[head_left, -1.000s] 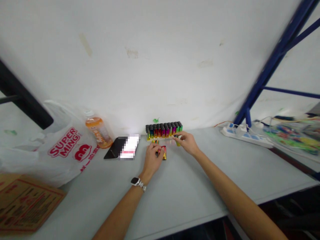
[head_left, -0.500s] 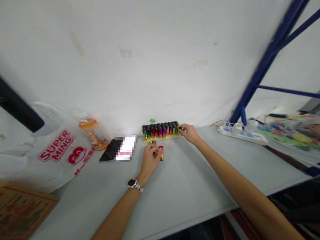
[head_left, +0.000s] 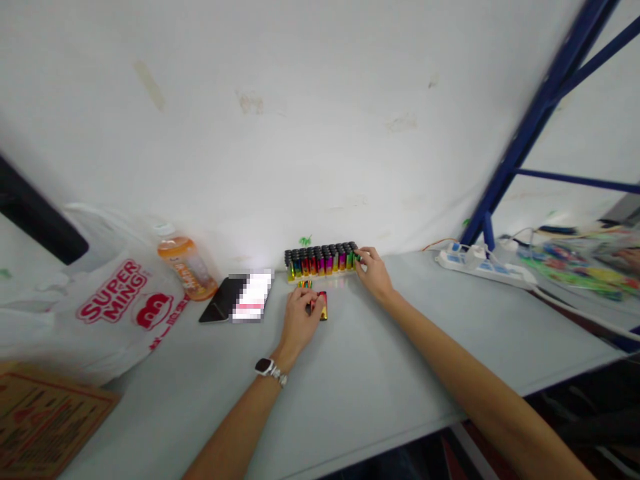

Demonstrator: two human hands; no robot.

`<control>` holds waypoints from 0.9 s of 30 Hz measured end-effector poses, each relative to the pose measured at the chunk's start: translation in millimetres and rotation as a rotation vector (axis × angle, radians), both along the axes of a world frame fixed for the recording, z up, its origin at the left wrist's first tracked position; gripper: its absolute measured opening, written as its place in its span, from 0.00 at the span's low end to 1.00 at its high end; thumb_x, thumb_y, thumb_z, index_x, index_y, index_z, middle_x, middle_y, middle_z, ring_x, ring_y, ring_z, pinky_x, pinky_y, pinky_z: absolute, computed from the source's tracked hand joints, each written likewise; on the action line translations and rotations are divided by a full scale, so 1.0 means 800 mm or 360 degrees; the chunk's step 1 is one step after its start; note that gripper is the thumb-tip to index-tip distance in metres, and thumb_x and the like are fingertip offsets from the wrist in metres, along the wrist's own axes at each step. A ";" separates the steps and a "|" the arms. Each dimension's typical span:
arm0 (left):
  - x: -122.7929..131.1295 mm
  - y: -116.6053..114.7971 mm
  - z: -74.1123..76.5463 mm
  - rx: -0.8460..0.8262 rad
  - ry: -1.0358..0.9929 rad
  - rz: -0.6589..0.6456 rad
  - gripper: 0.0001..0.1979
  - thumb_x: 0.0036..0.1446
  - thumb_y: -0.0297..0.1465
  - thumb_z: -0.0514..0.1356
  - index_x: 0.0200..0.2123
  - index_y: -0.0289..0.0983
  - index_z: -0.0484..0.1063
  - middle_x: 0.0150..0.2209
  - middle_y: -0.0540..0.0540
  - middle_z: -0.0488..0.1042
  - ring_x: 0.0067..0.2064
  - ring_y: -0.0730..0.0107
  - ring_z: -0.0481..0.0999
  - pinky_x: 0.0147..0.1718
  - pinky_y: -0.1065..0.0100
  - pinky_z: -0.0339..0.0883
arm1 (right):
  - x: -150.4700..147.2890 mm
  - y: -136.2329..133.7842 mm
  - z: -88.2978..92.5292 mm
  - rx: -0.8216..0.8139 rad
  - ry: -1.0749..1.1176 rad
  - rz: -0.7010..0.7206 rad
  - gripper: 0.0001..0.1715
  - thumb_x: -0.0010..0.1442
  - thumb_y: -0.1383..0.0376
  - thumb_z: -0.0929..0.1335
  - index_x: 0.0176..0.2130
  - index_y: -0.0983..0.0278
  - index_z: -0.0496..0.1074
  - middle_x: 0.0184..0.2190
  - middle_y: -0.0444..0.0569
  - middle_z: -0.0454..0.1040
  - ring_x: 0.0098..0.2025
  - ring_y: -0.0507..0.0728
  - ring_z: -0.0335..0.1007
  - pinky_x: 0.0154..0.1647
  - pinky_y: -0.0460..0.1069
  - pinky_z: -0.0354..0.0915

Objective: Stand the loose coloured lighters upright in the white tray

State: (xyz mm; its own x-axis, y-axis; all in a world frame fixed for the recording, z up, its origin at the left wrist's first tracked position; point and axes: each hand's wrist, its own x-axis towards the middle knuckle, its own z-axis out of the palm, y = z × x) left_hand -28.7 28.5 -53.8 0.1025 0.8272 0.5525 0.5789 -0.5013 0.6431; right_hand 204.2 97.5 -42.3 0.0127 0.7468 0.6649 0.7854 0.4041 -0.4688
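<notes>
Rows of shiny lighters (head_left: 320,265) in rainbow colours, with black tops, stand upright in a low tray near the wall. At the right end of these rows, my right hand (head_left: 371,270) has its thumb and fingers closed on a green lighter (head_left: 357,258). My left hand (head_left: 301,315), with a watch on the wrist, is closed around a red lighter low over the table, mostly hidden by the fingers. A red and gold lighter (head_left: 324,307) lies against its fingertips. Just beyond the knuckles sits a small green and yellow piece (head_left: 305,285), too small to make out.
A phone (head_left: 237,297) lies left of my left hand. Farther left are an orange drink bottle (head_left: 188,265), a white plastic bag (head_left: 125,300) and a cardboard box (head_left: 50,423). Right are a power strip (head_left: 485,268), a blue metal frame (head_left: 520,143) and colourful plastic packaging (head_left: 565,260).
My right hand has shifted slightly left and lower at the right end of the lighter rows. The left hand stays put. A hand at the far right edge is gone from view.
</notes>
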 end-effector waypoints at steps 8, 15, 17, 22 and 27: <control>0.000 -0.002 0.002 0.0009 -0.0004 -0.0008 0.10 0.60 0.34 0.58 0.28 0.39 0.74 0.38 0.46 0.72 0.44 0.63 0.70 0.48 0.60 0.65 | -0.010 -0.027 -0.005 -0.0048 -0.0268 -0.0280 0.30 0.58 0.66 0.64 0.60 0.63 0.66 0.56 0.60 0.62 0.48 0.63 0.64 0.50 0.58 0.61; -0.005 -0.001 0.007 -0.0067 -0.0064 0.0064 0.12 0.62 0.32 0.53 0.30 0.38 0.73 0.37 0.44 0.72 0.44 0.61 0.70 0.47 0.58 0.65 | -0.063 -0.060 0.007 -0.0384 -0.0308 -0.0149 0.18 0.59 0.61 0.64 0.47 0.65 0.73 0.44 0.57 0.72 0.45 0.61 0.68 0.46 0.53 0.60; -0.008 0.002 0.006 -0.0079 -0.0085 0.0117 0.13 0.63 0.32 0.51 0.31 0.38 0.73 0.36 0.44 0.72 0.43 0.61 0.70 0.46 0.58 0.65 | -0.081 -0.067 0.012 -0.0696 -0.0419 -0.0042 0.16 0.59 0.57 0.64 0.36 0.64 0.76 0.37 0.54 0.76 0.41 0.60 0.70 0.45 0.53 0.60; -0.016 0.010 -0.001 -0.0115 -0.0267 0.0229 0.12 0.63 0.30 0.49 0.35 0.38 0.72 0.38 0.44 0.74 0.43 0.61 0.71 0.46 0.59 0.65 | -0.114 -0.068 0.024 -0.1034 -0.0575 -0.0114 0.21 0.57 0.51 0.65 0.31 0.64 0.78 0.36 0.57 0.79 0.43 0.63 0.72 0.48 0.56 0.57; -0.020 0.015 -0.007 -0.0140 -0.0395 0.0264 0.09 0.60 0.27 0.51 0.37 0.37 0.71 0.39 0.44 0.75 0.44 0.61 0.72 0.46 0.59 0.66 | -0.120 -0.054 0.030 -0.1185 -0.0606 -0.0165 0.22 0.55 0.52 0.66 0.31 0.67 0.77 0.36 0.62 0.79 0.44 0.66 0.74 0.47 0.57 0.59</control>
